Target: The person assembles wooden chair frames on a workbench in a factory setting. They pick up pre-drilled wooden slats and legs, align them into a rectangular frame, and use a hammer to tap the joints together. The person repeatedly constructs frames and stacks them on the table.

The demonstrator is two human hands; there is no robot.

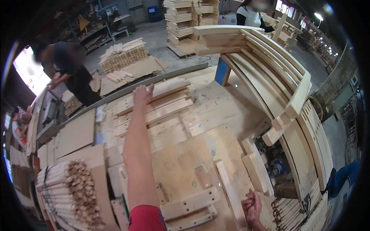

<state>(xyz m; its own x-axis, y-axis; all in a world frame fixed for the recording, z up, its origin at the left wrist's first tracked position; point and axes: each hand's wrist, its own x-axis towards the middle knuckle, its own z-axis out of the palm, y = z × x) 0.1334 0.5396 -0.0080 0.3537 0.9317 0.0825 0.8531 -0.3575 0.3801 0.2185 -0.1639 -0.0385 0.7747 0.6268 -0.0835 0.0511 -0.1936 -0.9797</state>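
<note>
Two hands, left hand (142,94) fingers spread on wooden plank (154,94), right hand (252,210) fingers curled together, bundled dowels (71,192) nearby.

no packages, labels, signs or screens clearly in view

1. Workbench (181,161): bare plywood/board top, matt, scuffed, unfinished.
2. Flat planks (162,106) under the left hand (142,94): pale raw softwood, sawn, matt, no varnish.
3. Curved slats (269,57) on the frame: same light wood, smoother look, sanded, unfinished.
4. Small block (252,198) at the right hand (252,208): raw pale wood, matt.
5. Bundle of turned rods (67,188): bare wood, rough cut ends, darker at the end grain.
6. Long rail (135,90) along the bench edge: grey metal, dull.
7. Sleeve (146,217): red cloth, matt.
8. Floor (158,38): grey concrete, dusty.
</note>
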